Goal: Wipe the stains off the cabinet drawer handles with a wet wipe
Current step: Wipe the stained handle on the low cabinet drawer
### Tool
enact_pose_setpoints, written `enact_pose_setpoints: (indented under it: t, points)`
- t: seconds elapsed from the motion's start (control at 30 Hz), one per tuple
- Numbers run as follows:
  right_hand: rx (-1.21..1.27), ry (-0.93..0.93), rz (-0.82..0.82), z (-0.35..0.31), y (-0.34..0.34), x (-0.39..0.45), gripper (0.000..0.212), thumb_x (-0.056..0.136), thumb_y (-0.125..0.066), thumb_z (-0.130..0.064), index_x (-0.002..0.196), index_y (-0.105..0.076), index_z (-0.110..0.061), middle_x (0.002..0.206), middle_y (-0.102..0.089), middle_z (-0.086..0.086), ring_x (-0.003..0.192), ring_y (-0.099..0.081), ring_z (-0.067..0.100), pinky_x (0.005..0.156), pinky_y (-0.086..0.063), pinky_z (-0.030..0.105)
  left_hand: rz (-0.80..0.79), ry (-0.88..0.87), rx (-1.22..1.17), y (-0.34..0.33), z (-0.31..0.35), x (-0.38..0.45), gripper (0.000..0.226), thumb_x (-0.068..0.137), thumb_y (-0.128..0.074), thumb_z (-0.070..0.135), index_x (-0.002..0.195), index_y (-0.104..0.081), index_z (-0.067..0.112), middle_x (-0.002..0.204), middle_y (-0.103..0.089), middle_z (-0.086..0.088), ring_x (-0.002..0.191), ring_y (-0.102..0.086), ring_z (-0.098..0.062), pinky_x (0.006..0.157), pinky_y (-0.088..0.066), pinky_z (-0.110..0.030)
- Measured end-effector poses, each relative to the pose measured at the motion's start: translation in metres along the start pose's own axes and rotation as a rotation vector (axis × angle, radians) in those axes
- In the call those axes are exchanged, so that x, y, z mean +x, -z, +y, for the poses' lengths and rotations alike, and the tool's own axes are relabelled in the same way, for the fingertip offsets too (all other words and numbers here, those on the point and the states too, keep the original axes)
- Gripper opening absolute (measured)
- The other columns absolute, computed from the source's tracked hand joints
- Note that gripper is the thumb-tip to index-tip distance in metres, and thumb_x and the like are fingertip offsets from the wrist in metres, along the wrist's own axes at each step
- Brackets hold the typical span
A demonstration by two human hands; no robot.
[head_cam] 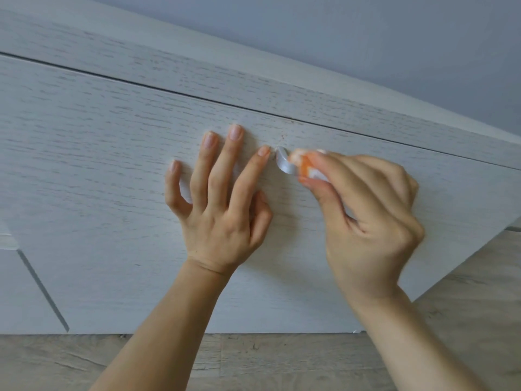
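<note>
- Nearest lies the pale grey-brown wood-plank floor [282,362], running along the bottom of the view and up the right side.
- Two bare forearms rise from it toward the whitewashed wood-grain drawer front [98,179].
- The left hand [222,198] rests flat on the drawer front — fingers straight and spread, the index fingertip just left of the handle, holding nothing.
- The right hand [363,210] has its fingers curled — it pinches the white wet wipe with orange stain marks [306,166] between thumb and fingertips, and the hand is somewhat blurred.
- The wipe is pressed on the right part of the small curved silver metal drawer handle [283,162], which sits on the drawer front just right of the left hand; its left end shows bare.
- A few reddish specks [282,135] dot the wood just above the handle.
- Farther up, a dark seam [169,91] parts this drawer front from the whitewashed cabinet panel [141,52] above it.
- Farthest is a plain grey-blue wall [366,38].
</note>
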State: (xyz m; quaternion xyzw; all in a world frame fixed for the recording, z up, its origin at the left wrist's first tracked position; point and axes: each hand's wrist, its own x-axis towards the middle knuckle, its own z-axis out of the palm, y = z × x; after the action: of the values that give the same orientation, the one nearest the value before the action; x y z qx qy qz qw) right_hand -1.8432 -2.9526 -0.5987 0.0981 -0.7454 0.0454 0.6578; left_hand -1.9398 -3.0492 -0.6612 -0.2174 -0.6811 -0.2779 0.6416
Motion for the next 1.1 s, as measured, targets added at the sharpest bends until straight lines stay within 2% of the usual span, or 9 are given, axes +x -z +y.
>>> enact_pose_setpoints:
  t: [0.13, 0.2, 0.33, 0.5, 0.63, 0.77, 0.9, 1.03, 1.1]
  points:
    - [-0.025, -0.042, 0.000, -0.010, -0.004, -0.001, 0.012, 0.092, -0.064, -0.020, 0.095, -0.073, -0.013, 0.092, -0.071, -0.007, 0.084, -0.060, 0.017, 0.079, -0.042, 0.034, 0.051, -0.007, -0.027, 0.002, -0.002, 0.013, 0.038, 0.087, -0.044, 0.021, 0.124, -0.052, 0.025, 0.136, -0.043, -0.003, 0.126, -0.038, -0.022, 0.096, -0.026, -0.046]
    - [-0.021, -0.051, -0.011, -0.013, -0.004, 0.002, 0.010, 0.091, -0.066, -0.021, 0.096, -0.072, -0.016, 0.091, -0.068, -0.012, 0.086, -0.059, 0.013, 0.080, -0.039, 0.034, 0.078, -0.007, -0.045, 0.003, -0.005, 0.017, 0.036, 0.087, -0.044, 0.017, 0.121, -0.053, 0.022, 0.134, -0.045, -0.003, 0.121, -0.042, -0.021, 0.093, -0.029, -0.045]
    - [-0.019, -0.108, 0.042, -0.012, 0.010, -0.004, 0.015, 0.089, -0.068, -0.021, 0.103, -0.064, -0.018, 0.099, -0.056, -0.021, 0.091, -0.053, 0.004, 0.080, -0.038, 0.041, 0.064, 0.000, -0.041, 0.006, -0.010, 0.006, 0.036, 0.086, -0.044, 0.015, 0.121, -0.051, 0.020, 0.134, -0.043, -0.005, 0.122, -0.042, -0.021, 0.094, -0.028, -0.047]
    - [-0.063, -0.054, 0.018, -0.016, -0.005, 0.003, 0.012, 0.088, -0.069, -0.024, 0.095, -0.071, -0.014, 0.088, -0.058, -0.013, 0.083, -0.058, 0.014, 0.075, -0.037, 0.042, 0.086, 0.027, -0.027, 0.003, -0.011, 0.003, 0.036, 0.085, -0.044, 0.015, 0.120, -0.049, 0.021, 0.134, -0.042, -0.003, 0.122, -0.040, -0.020, 0.098, -0.023, -0.041]
    - [-0.052, -0.087, 0.028, -0.016, -0.005, 0.001, 0.013, 0.086, -0.071, -0.021, 0.098, -0.067, -0.019, 0.089, -0.056, -0.017, 0.082, -0.057, 0.011, 0.076, -0.037, 0.042, 0.103, 0.050, -0.019, 0.001, -0.009, 0.003, 0.037, 0.084, -0.046, 0.016, 0.121, -0.049, 0.022, 0.133, -0.041, -0.001, 0.122, -0.039, -0.018, 0.099, -0.023, -0.039]
    - [0.001, -0.094, 0.014, -0.016, -0.008, 0.000, 0.012, 0.087, -0.070, -0.018, 0.098, -0.066, -0.018, 0.087, -0.061, -0.014, 0.084, -0.060, 0.013, 0.078, -0.042, 0.040, 0.105, 0.048, -0.005, 0.000, -0.010, 0.003, 0.037, 0.085, -0.046, 0.017, 0.122, -0.048, 0.022, 0.134, -0.041, -0.001, 0.125, -0.036, -0.017, 0.101, -0.020, -0.037]
    - [0.005, -0.160, 0.038, -0.017, -0.004, -0.004, 0.018, 0.086, -0.070, -0.015, 0.101, -0.062, -0.020, 0.094, -0.061, -0.016, 0.087, -0.057, 0.006, 0.079, -0.044, 0.041, 0.105, 0.047, -0.003, 0.000, -0.010, 0.003, 0.036, 0.085, -0.044, 0.018, 0.121, -0.048, 0.023, 0.133, -0.041, -0.001, 0.124, -0.037, -0.017, 0.102, -0.020, -0.037]
    - [-0.001, -0.236, 0.037, -0.026, -0.006, 0.000, 0.018, 0.086, -0.070, -0.020, 0.100, -0.060, -0.027, 0.095, -0.054, -0.028, 0.087, -0.055, -0.003, 0.083, -0.043, 0.042, 0.092, 0.091, -0.025, -0.001, -0.005, 0.003, 0.036, 0.086, -0.043, 0.018, 0.121, -0.048, 0.025, 0.134, -0.040, 0.001, 0.127, -0.033, -0.016, 0.102, -0.019, -0.037]
    - [0.008, -0.289, 0.033, -0.027, -0.003, 0.002, 0.021, 0.084, -0.070, -0.024, 0.100, -0.059, -0.030, 0.091, -0.056, -0.025, 0.086, -0.053, -0.005, 0.084, -0.045, 0.045, 0.093, 0.117, -0.030, -0.001, -0.002, 0.003, 0.035, 0.086, -0.043, 0.018, 0.120, -0.048, 0.025, 0.134, -0.039, 0.001, 0.127, -0.032, -0.016, 0.103, -0.018, -0.037]
